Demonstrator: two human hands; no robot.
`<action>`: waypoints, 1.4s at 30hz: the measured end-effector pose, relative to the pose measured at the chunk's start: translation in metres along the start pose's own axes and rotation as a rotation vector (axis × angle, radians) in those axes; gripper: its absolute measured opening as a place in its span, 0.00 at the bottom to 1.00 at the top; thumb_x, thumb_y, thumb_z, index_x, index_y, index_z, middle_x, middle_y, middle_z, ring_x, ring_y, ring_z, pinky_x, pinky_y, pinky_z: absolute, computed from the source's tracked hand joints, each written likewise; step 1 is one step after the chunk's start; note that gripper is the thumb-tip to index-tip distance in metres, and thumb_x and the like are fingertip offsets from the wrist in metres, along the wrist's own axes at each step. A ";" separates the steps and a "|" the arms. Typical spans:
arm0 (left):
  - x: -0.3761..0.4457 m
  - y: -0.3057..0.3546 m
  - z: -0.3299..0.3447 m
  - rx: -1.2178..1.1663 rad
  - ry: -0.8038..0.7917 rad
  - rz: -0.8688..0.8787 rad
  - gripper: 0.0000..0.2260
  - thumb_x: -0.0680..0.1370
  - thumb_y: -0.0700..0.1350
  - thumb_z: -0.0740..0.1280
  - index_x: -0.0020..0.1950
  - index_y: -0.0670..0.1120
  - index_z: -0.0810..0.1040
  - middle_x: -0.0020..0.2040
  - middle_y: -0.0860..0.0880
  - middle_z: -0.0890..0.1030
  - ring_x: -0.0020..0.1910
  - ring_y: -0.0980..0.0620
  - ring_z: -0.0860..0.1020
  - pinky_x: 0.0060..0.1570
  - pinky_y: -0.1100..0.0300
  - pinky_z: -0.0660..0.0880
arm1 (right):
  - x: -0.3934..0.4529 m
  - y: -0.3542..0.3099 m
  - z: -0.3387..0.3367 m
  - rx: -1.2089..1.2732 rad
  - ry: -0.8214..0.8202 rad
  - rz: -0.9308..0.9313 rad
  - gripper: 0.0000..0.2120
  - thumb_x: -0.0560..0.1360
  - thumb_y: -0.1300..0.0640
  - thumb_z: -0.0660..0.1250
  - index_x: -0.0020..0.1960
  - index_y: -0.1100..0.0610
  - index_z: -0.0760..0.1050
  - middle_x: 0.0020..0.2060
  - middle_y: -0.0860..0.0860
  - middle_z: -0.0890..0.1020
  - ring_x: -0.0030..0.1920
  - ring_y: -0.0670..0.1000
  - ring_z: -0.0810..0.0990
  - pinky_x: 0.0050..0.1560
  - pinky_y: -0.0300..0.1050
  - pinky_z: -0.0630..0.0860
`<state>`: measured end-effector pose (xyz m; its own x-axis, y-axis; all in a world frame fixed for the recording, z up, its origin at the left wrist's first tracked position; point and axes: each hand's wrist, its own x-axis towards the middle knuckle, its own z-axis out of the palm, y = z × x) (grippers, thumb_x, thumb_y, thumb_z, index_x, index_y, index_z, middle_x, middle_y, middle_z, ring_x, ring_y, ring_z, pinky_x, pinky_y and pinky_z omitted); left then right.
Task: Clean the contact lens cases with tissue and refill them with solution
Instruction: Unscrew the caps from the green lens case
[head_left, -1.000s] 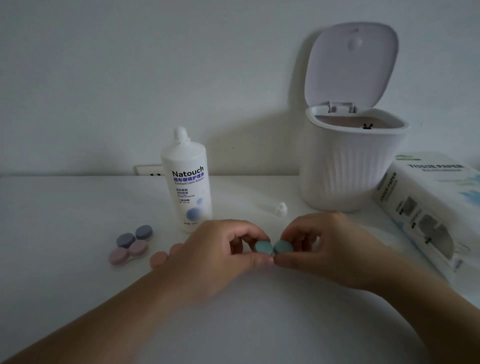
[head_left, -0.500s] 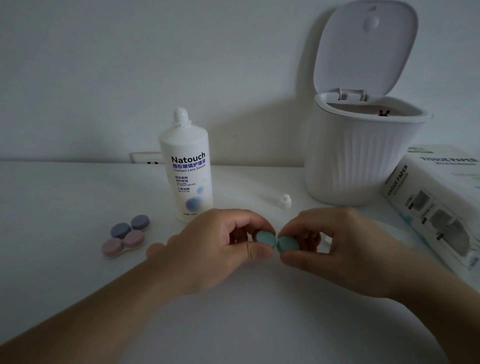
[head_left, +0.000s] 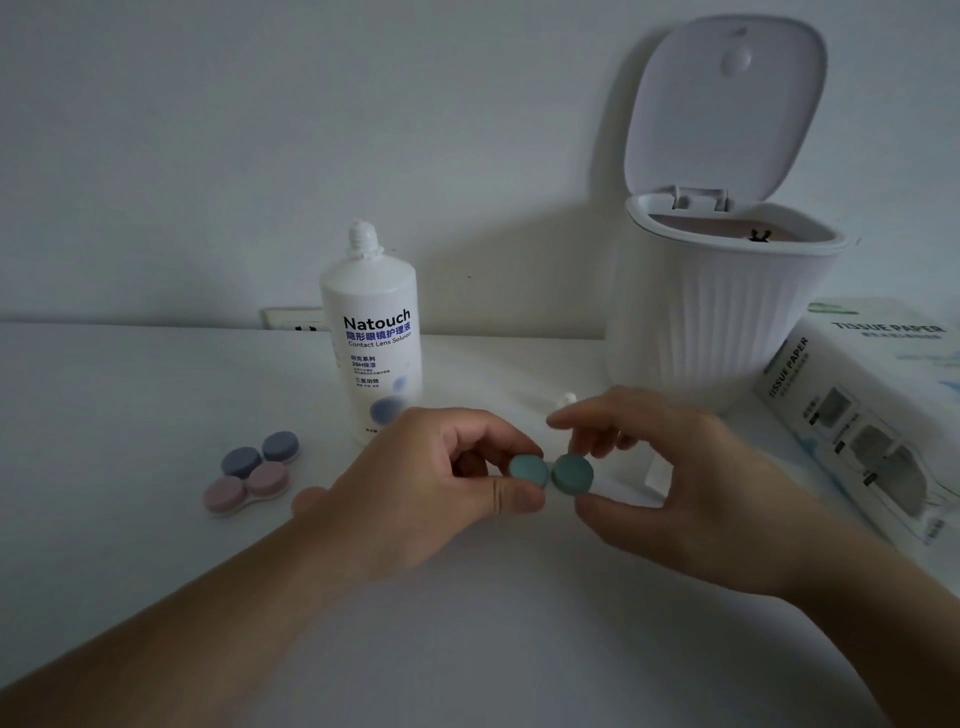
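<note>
Here, pinching the teal case (head_left: 550, 472) at both ends: left hand (head_left: 431, 483) curled round the left cap with thumb under and forefinger over, right hand (head_left: 691, 483) closing thumb and fingers (head_left: 584, 447) on the right cap, forefinger lifted a little off it. Held just above the table (head_left: 156, 571), between the two sets of fingertips, both caps seemingly on.

Likely unscrewing the right cap. Best to brace the case body hard with the left pinch and turn only the cap with the right, keeping the case level in case old solution sits inside. Better to work low over the table, so a slipped cap does not roll far.

Just behind the right fingers, a small white bottle cap (head_left: 569, 400). Beyond the left knuckles, the open solution bottle (head_left: 371, 332). Well left of the left hand, two more cases, purple (head_left: 260, 454) and pink (head_left: 247, 488), touching. Past the right hand, the open bin (head_left: 727, 317), and right of it the tissue pack (head_left: 872, 405), within reach for wiping.
</note>
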<state>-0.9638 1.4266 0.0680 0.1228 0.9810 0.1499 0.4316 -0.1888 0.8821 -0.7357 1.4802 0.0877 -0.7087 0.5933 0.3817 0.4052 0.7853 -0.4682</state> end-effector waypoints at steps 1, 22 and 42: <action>0.000 0.000 0.000 -0.001 -0.002 0.000 0.11 0.68 0.53 0.79 0.49 0.61 0.84 0.42 0.60 0.85 0.33 0.58 0.73 0.35 0.64 0.72 | 0.000 -0.001 0.001 0.007 0.027 0.006 0.20 0.70 0.43 0.71 0.61 0.45 0.77 0.47 0.38 0.79 0.51 0.45 0.79 0.51 0.37 0.75; -0.001 0.002 0.000 -0.030 -0.008 0.017 0.13 0.64 0.58 0.75 0.48 0.62 0.83 0.37 0.62 0.83 0.31 0.59 0.72 0.32 0.69 0.70 | 0.001 0.000 0.005 0.019 0.045 -0.081 0.21 0.70 0.50 0.74 0.63 0.48 0.79 0.52 0.38 0.80 0.53 0.45 0.80 0.52 0.35 0.75; -0.001 0.001 -0.002 -0.043 0.020 -0.003 0.10 0.66 0.57 0.76 0.45 0.58 0.85 0.36 0.61 0.83 0.30 0.61 0.70 0.31 0.69 0.68 | 0.004 0.007 0.005 0.088 0.198 0.068 0.11 0.73 0.51 0.70 0.56 0.47 0.83 0.43 0.38 0.81 0.46 0.44 0.80 0.44 0.32 0.75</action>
<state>-0.9654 1.4256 0.0702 0.1034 0.9824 0.1557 0.3934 -0.1842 0.9007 -0.7388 1.4871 0.0817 -0.5509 0.6740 0.4922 0.3900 0.7293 -0.5622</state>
